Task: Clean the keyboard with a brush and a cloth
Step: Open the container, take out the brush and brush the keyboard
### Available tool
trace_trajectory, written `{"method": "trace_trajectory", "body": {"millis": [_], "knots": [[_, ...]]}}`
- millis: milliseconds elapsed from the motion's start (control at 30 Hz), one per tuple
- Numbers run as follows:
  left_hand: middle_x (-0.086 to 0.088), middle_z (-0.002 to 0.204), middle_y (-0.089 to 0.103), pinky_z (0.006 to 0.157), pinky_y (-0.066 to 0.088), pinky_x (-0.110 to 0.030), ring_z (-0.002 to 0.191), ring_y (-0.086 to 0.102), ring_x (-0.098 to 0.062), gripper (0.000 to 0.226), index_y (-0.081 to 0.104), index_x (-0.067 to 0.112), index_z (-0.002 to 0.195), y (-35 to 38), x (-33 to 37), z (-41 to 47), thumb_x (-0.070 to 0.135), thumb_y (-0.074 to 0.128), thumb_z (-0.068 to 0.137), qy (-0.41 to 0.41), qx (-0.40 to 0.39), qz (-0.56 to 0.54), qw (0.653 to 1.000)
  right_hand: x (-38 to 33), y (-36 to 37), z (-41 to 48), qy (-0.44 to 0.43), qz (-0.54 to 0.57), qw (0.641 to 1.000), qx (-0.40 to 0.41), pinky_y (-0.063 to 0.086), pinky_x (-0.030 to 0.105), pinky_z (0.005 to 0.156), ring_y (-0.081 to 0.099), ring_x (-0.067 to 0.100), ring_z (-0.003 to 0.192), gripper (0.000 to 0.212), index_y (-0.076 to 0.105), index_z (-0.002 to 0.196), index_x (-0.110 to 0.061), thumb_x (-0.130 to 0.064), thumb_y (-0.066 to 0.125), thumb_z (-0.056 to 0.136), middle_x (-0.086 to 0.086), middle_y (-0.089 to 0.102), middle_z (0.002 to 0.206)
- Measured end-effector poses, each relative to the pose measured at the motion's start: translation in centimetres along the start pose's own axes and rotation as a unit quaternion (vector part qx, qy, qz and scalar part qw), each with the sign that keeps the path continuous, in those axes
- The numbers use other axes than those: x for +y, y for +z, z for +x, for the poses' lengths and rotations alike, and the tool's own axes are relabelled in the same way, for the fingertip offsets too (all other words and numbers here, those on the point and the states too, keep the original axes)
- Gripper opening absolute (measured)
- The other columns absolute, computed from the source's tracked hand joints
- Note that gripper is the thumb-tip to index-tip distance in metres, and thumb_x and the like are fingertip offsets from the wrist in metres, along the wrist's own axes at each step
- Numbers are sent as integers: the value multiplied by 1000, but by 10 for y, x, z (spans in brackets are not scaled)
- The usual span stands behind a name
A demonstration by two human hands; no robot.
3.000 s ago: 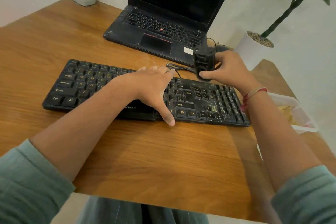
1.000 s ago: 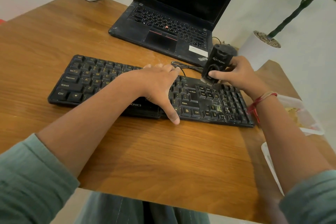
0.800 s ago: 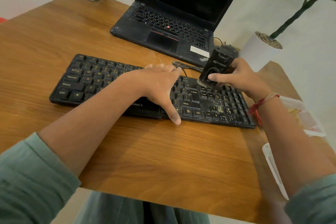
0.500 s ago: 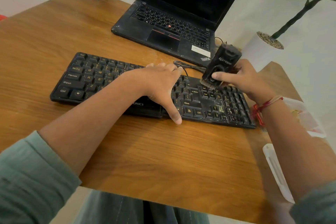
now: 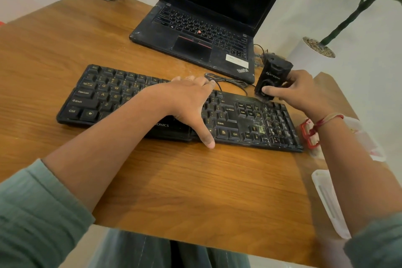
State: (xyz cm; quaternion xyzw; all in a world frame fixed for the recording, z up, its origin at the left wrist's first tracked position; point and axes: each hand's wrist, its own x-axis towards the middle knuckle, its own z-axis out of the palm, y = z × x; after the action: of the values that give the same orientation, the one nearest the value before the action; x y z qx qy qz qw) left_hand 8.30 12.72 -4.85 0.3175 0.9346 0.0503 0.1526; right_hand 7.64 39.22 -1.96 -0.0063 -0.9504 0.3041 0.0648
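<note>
Apparently light and rigid, the brush (image 5: 273, 76) sits gripped by its body in the right hand (image 5: 301, 91) over the far right corner of the stiff keyboard (image 5: 104, 93), which the flat-fingered left hand (image 5: 187, 102) pins to the table (image 5: 195, 180).

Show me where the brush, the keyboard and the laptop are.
brush (image 5: 273, 74), head view, on its black body.
keyboard (image 5: 104, 93), head view, on its left keys.
laptop (image 5: 193, 48), head view, on its touchpad.

Green sleeves (image 5: 37, 209), red wrist thread (image 5: 326, 120)
</note>
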Motion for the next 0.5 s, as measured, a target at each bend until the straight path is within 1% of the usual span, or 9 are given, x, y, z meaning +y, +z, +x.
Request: {"method": "trace_trajectory", "body": {"millis": [100, 133, 167, 233, 300, 333, 400, 433, 500], "knots": [[-2, 161, 14, 117, 19, -49, 146, 17, -27, 148, -1, 19, 156, 0, 0, 0, 84, 69, 44, 1, 0, 6, 1000, -7, 3, -11, -19, 54, 996, -71, 53, 21, 68, 64, 11, 79, 16, 64, 91, -22, -22, 75, 78, -4, 68, 87], [-2, 161, 14, 117, 19, -49, 147, 16, -27, 148, -1, 19, 156, -1, -1, 0, 84, 69, 44, 1, 1, 5, 1000, -6, 5, -13, -26, 62, 994, -82, 54, 19, 67, 65, 10, 79, 15, 64, 89, -23, -21, 75, 78, -4, 68, 88], [-2, 161, 14, 117, 19, -49, 147, 16, -27, 148, -1, 19, 156, -1, 0, 0, 84, 69, 44, 0, 1, 3, 1000, -5, 6, -12, -25, 64, 995, -73, 53, 16, 63, 64, 8, 78, 15, 64, 89, -23, -20, 75, 79, -3, 68, 88], [-1, 161, 14, 117, 19, -49, 147, 16, -26, 148, -1, 18, 156, -1, 0, -1, 84, 69, 44, 0, 1, 0, 1000, -3, 3, -7, -3, 55, 998, -27, 48, 11, 55, 61, 6, 74, 19, 63, 93, -17, -20, 75, 79, -1, 67, 87], [-1, 161, 13, 118, 19, -49, 147, 16, -27, 147, -1, 19, 156, -1, 1, -1, 84, 69, 45, 1, 0, -1, 1000, -2, 0, -3, 19, 41, 999, 1, 46, 11, 53, 60, 8, 72, 23, 62, 97, -15, -21, 75, 79, 1, 66, 87], [-1, 161, 13, 118, 19, -50, 147, 15, -27, 147, -1, 19, 156, -1, 1, -1, 83, 70, 45, 1, -1, 0, 1000, -1, 0, -3, 19, 44, 999, -4, 47, 12, 54, 61, 9, 72, 22, 63, 96, -15, -20, 75, 78, 0, 66, 87], [0, 161, 13, 118, 18, -50, 147, 15, -27, 146, -1, 19, 156, -1, 1, -1, 83, 70, 46, 1, -1, 1, 1000, -3, 5, -7, 9, 82, 996, -39, 53, 17, 62, 65, 9, 75, 20, 64, 91, -17, -22, 76, 76, 0, 68, 89], [-1, 161, 13, 117, 19, -49, 147, 15, -26, 146, -1, 19, 156, 0, 1, 0, 83, 70, 46, 2, 0, 1, 1000, -2, 7, -11, 5, 95, 994, -56, 55, 22, 65, 67, 10, 78, 24, 66, 93, -16, -24, 78, 74, 2, 69, 91], [-1, 160, 16, 117, 20, -49, 146, 17, -26, 147, 0, 19, 156, 0, 1, 0, 83, 70, 45, 3, 4, 2, 1000, 3, 11, -11, 0, 88, 995, -51, 58, 27, 67, 69, 18, 83, 35, 66, 98, -11, -29, 80, 71, 6, 70, 94]]}}
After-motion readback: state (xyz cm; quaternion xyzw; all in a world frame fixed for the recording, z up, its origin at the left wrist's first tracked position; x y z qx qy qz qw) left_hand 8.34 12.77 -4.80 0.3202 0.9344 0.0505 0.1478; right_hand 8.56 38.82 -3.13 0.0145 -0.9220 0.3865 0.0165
